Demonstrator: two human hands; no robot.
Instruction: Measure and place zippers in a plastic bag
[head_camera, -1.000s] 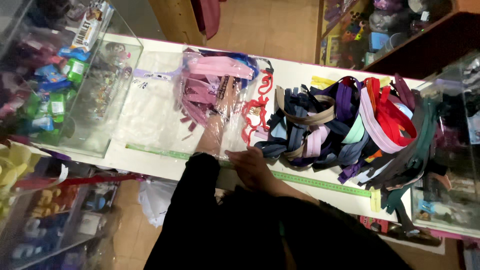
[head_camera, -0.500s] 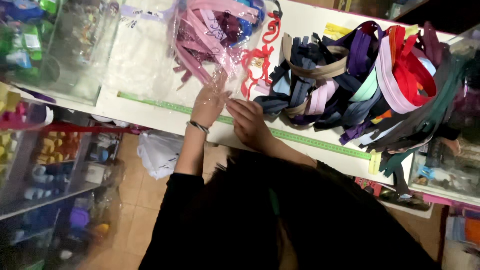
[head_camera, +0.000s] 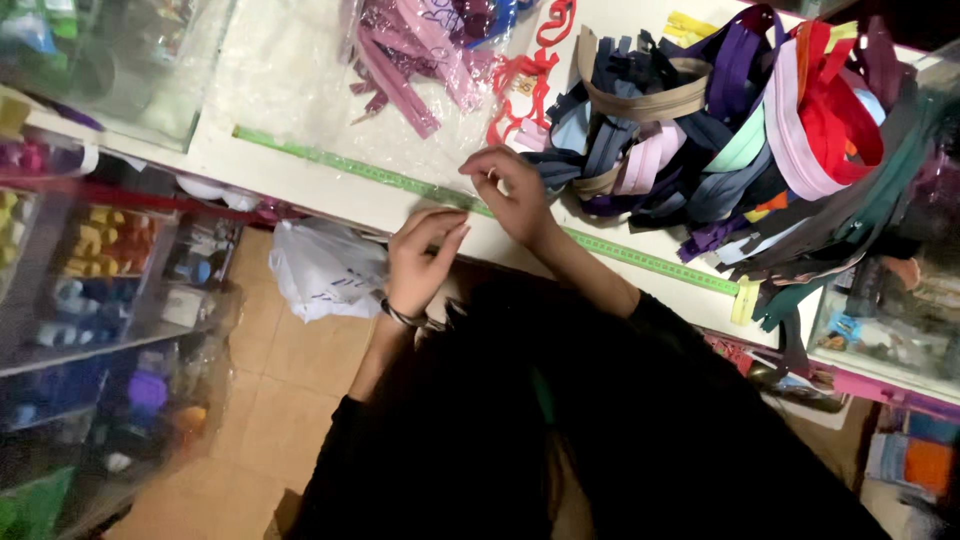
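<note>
Green tape measure (head_camera: 620, 250) lies flat along the near edge of my white counter (head_camera: 330, 195), its long way running from far left down to near right. My right hand (head_camera: 510, 190) is closer and sits right on it, fingers curled as if pinching, though I cannot tell what they hold. My left hand (head_camera: 420, 262) rests at the counter edge just beside it, fingers loose, holding nothing. Zipper pile (head_camera: 740, 140) crowds the right. More bare room is on the left.
</note>
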